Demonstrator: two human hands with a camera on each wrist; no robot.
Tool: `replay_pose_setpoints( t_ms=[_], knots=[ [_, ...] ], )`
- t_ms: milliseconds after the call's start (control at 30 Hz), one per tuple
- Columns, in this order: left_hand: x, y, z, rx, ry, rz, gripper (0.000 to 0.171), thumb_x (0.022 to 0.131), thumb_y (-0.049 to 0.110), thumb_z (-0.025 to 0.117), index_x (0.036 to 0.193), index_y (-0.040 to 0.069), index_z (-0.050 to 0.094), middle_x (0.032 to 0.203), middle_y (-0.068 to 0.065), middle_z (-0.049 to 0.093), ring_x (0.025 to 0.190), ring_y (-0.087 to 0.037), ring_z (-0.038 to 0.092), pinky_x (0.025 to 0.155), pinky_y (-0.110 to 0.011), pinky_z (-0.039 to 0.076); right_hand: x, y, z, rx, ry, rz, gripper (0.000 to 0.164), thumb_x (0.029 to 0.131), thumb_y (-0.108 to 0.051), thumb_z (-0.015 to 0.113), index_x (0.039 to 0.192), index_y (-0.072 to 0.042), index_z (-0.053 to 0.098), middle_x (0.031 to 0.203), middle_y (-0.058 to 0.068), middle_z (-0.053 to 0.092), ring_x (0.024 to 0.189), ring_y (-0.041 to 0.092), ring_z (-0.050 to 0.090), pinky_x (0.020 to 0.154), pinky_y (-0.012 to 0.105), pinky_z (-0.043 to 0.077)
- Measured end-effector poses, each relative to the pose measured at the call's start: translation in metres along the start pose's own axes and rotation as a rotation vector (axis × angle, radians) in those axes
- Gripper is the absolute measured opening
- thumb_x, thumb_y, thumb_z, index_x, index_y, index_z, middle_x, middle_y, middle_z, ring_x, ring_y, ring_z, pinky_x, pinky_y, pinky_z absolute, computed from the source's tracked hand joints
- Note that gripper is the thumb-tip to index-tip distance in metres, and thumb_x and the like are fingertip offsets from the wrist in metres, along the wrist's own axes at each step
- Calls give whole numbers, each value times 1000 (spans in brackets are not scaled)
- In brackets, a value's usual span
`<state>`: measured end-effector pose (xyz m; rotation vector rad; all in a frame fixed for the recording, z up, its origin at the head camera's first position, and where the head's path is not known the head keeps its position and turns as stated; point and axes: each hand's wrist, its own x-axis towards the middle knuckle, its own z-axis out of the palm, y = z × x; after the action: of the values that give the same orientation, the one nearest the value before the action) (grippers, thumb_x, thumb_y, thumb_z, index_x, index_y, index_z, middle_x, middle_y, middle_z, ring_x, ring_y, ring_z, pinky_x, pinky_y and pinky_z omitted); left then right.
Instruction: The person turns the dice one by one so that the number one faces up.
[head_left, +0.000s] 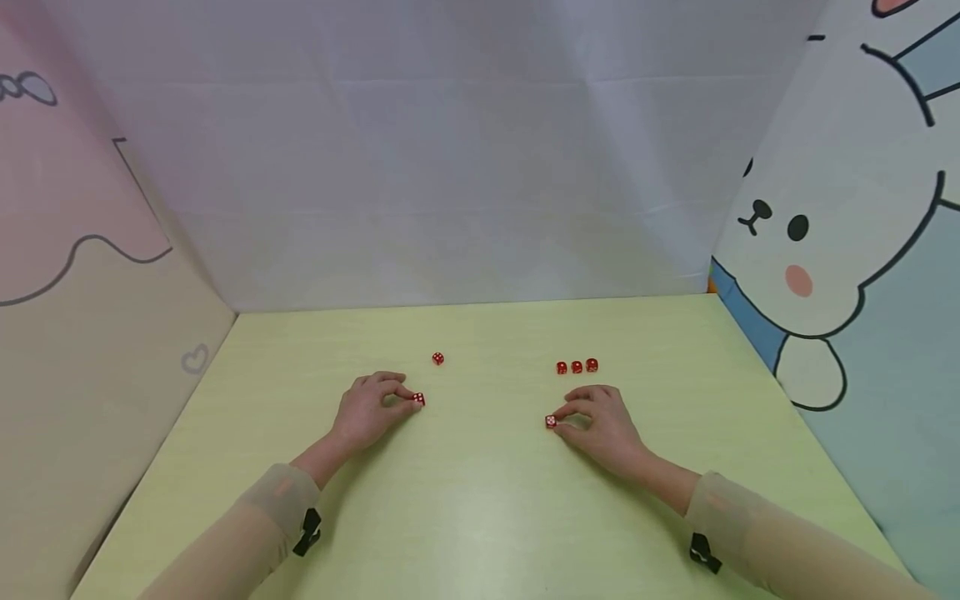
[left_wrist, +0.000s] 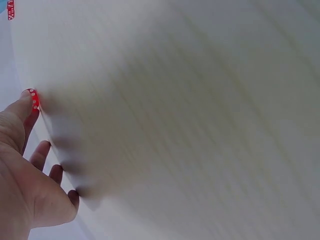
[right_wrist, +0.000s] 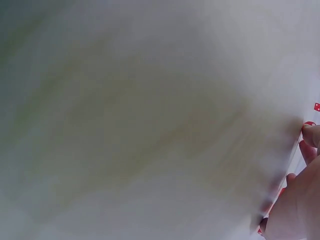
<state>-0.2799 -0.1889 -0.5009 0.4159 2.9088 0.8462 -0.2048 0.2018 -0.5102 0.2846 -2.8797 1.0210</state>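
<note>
bench: pale yellow-green top (head_left: 480, 517), dice and both hands on or over it
back sheet: whitish, faint creases, stands along far edge of bench (head_left: 465, 183)
right panel: printed with a white animal face (head_left: 840, 200), black outline, dark eye, pink cheek, blue areas around; borders the bench on the right
left panel: pink over cream (head_left: 67, 192), dark wavy line, looped line drawing higher up, small grey heart (head_left: 195, 358) near bench edge
sleeves: pale cream, one on each forearm (head_left: 795, 533), black tab at each cuff (head_left: 705, 553)
left hand: thumb and finger pinch a die, other fingers loosely bent (head_left: 367, 414)
right hand: also pinching a die between thumb and finger, just on the near side of the row (head_left: 606, 423)
left die: red, white pips, at left fingertips, partly covered by them (head_left: 418, 399); contact with bench cannot be told
right die: red, white pips, at right fingertips (head_left: 551, 422); contact with bench cannot be told either
three dice: red, side by side in a short row beyond right hand (head_left: 577, 367)
loose die: red, white pips, alone on bench, beyond left die and a little to its right (head_left: 438, 358); pips too small to count surely
</note>
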Motion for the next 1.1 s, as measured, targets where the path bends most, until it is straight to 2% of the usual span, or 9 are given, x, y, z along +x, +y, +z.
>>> replay_pose_setpoints(
  t_ms=[400, 700, 933, 1100],
  knots=[
    [0, -1, 0, 1, 2, 6, 22, 93, 39, 76, 103, 20, 79, 141, -8, 60, 134, -45, 44, 107, -66, 32, 1, 1, 1, 1, -3, 7, 9, 87, -23, 83, 95, -25, 80, 124, 5, 62, 127, 35, 41, 103, 53, 39],
    [0, -1, 0, 7, 1, 5, 22, 94, 39, 76, 104, 20, 79, 142, -8, 59, 134, -45, 44, 107, -66, 32, -1, -4, -4, -23, -8, -15, 18, 86, -25, 84, 103, -20, 80, 123, 5, 63, 127, 35, 43, 104, 54, 38],
    [0, -1, 0, 7, 1, 2, 22, 94, 40, 75, 103, 20, 78, 142, -8, 59, 134, -45, 44, 107, -66, 32, 2, -7, -11, -136, 18, -89, 22, 85, -25, 84, 106, -18, 80, 120, 4, 65, 124, 35, 46, 104, 56, 39],
    [-1, -1, 0, 8, 3, 1, 22, 94, 40, 76, 103, 20, 79, 142, -8, 59, 134, -45, 45, 107, -66, 32, 4, -12, -17, -240, 1, -121, 23, 84, -27, 85, 105, -19, 80, 119, 4, 66, 123, 36, 48, 104, 58, 39]
  ],
)
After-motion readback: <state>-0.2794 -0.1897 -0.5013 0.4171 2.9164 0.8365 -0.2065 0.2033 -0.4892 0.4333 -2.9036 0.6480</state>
